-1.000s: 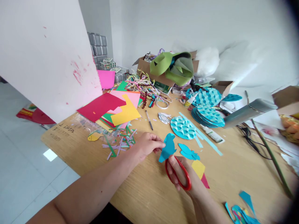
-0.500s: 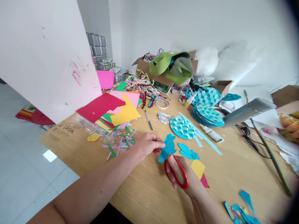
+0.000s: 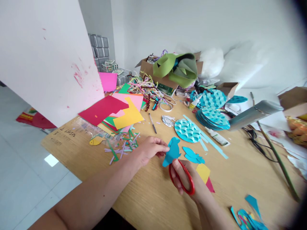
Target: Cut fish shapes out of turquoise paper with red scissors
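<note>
My left hand (image 3: 150, 149) pinches a blue paper cut-out (image 3: 172, 151) by its left edge, just above the wooden table (image 3: 148, 195). My right hand (image 3: 185, 182) has its fingers through the red handles of a pair of scissors (image 3: 182, 177), whose blades are hidden behind the blue piece. Another blue paper shape (image 3: 193, 156) lies flat just right of the held piece. A yellow scrap (image 3: 203, 172) and a red scrap (image 3: 210, 186) lie beside my right hand.
A blue scaled paper disc (image 3: 187, 130), a glue bottle (image 3: 217, 137) and a pen (image 3: 153, 123) lie beyond my hands. Coloured paper sheets (image 3: 115, 111) and paper strips (image 3: 122, 145) sit left. A white board (image 3: 45, 57) leans far left; boxes and clutter crowd the back.
Almost nothing has changed. Both hands keep their hold on the blue paper and the scissors, shifting only very slightly left.
</note>
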`<state>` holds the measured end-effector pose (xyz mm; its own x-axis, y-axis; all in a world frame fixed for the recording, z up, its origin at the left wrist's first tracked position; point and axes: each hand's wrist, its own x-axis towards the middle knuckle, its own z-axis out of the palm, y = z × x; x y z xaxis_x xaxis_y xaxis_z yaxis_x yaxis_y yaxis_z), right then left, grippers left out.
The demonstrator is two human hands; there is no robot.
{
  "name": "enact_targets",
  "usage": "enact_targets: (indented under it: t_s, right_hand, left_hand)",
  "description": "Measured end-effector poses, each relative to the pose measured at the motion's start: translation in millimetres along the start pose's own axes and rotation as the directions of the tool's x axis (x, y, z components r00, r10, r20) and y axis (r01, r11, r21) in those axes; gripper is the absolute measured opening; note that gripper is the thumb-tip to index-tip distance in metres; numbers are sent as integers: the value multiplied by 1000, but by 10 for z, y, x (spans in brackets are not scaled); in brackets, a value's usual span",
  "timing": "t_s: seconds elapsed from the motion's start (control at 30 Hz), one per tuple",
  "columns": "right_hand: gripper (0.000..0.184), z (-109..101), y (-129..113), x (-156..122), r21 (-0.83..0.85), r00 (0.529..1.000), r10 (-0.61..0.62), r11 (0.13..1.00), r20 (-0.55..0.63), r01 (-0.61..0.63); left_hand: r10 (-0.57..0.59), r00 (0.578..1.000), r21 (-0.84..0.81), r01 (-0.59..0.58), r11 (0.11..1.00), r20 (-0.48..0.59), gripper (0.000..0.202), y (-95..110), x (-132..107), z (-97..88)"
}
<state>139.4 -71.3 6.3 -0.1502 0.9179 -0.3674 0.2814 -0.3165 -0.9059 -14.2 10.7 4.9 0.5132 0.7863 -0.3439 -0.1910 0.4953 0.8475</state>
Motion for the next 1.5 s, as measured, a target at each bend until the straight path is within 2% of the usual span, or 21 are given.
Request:
enact_targets:
  t_s: [0.33,0.57,0.7,0.93,1.5]
  right_hand:
    - [63,12,-21,9,-46,1000,23,999,-16,-24]
    - [60,58,-32,43,-122,993,63,990,-98,-75]
    - [60,53,-22,41,-117,995,59,991,-81,-68]
    - [62,4,47,23,-71,999,-33,997,-5,33]
    - [62,-80,-6,-25,-14,997,-25,1000,74,26]
  left_hand:
    - [-40,999,-25,40,999,9,23,-7,12,4]
    - [-31,999,-22,31,999,-11,29,-1,-11,18]
    - [-24,1000,-25,24,999,-8,28,10,0,18]
    - [-30,999,6,30,1000,28,23,0,21,-11]
    - [-43,993,-2,43,999,114,25,56,-2,-39]
